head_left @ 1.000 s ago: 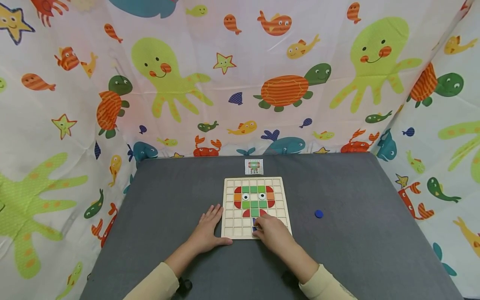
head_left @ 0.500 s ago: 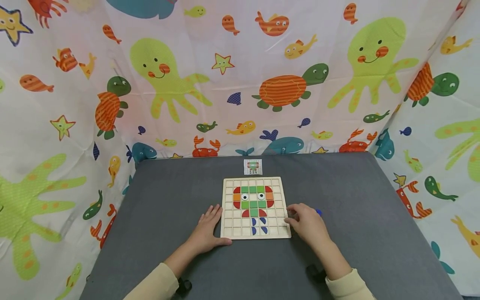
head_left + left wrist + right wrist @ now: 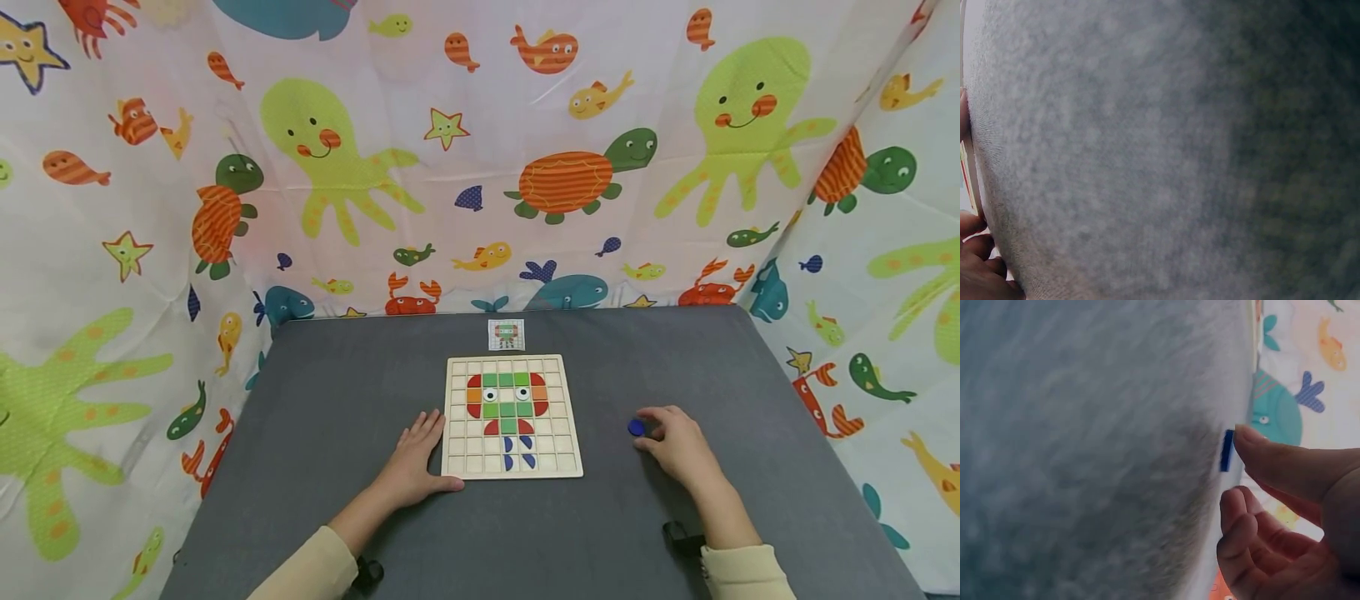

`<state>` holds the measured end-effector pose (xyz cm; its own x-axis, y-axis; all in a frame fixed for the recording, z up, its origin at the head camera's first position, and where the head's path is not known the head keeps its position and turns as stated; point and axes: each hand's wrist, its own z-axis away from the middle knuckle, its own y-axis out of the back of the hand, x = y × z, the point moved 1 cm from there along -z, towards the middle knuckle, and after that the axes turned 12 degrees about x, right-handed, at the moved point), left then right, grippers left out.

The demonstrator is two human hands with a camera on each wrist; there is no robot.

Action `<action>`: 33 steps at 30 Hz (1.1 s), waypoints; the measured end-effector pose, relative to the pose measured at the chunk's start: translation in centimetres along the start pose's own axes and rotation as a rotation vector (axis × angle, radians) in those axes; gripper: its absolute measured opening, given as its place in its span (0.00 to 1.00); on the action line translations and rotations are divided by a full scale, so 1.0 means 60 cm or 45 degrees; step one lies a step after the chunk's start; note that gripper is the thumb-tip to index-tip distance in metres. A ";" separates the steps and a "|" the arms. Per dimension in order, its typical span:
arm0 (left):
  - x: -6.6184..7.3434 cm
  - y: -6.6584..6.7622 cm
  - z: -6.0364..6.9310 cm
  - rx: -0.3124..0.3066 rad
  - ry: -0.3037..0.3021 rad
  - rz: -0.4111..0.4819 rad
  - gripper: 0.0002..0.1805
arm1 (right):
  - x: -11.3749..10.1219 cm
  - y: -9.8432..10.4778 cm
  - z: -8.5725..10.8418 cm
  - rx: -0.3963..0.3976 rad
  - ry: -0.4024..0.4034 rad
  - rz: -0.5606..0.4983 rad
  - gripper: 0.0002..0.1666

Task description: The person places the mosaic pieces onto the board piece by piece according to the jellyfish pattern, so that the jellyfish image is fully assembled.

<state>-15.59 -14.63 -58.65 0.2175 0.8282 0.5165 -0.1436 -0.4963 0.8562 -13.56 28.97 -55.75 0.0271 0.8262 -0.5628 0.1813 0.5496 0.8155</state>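
A square wooden grid board (image 3: pixel 457 450) lies on the grey table, with red, green, orange, eyed and blue pieces set in its cells. My left hand (image 3: pixel 411 460) rests at the board's left edge, fingers spread and thumb at the lower left corner. Right of the board, my right hand (image 3: pixel 681 448) reaches to a round blue piece (image 3: pixel 636 427). Its thumb and forefinger stand around that piece with a gap between them. From the right wrist, the blue piece (image 3: pixel 1227 450) shows edge-on beside a fingertip; contact is unclear. Only a few left fingers (image 3: pixel 982 265) show in the left wrist view.
A small picture card (image 3: pixel 506 334) with a similar coloured figure lies behind the board. The grey table (image 3: pixel 360 375) reaches back to a curtain (image 3: pixel 465 108) printed with sea animals, which also hangs at both sides.
My right hand has left the lower part of the board and moved right to the round blue piece, uncovering the blue pieces on the board. My left hand has stayed put.
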 end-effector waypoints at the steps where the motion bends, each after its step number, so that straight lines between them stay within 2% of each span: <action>1: 0.000 0.000 0.000 -0.001 -0.001 0.000 0.66 | 0.003 -0.001 -0.001 -0.013 0.001 0.000 0.27; 5: 0.000 0.000 0.000 -0.007 -0.001 0.005 0.66 | 0.013 -0.004 -0.005 -0.034 0.021 0.003 0.23; 13: -0.002 -0.001 -0.001 -0.017 0.004 -0.005 0.66 | 0.016 -0.006 -0.014 -0.012 0.041 0.037 0.12; 22: -0.003 -0.001 -0.002 -0.008 0.006 0.004 0.67 | 0.018 0.008 -0.015 -0.109 0.055 0.019 0.13; 29: 0.000 0.000 -0.002 -0.019 0.012 -0.005 0.67 | 0.022 0.008 -0.014 -0.094 0.090 0.062 0.06; 33: 0.000 0.000 -0.001 -0.016 0.016 -0.011 0.67 | 0.021 0.007 -0.013 -0.062 0.096 0.080 0.05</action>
<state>-15.64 -14.61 -58.66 0.2066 0.8356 0.5090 -0.1540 -0.4860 0.8603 -14.24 30.37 -56.01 -0.0375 0.8651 -0.5002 0.1333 0.5005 0.8554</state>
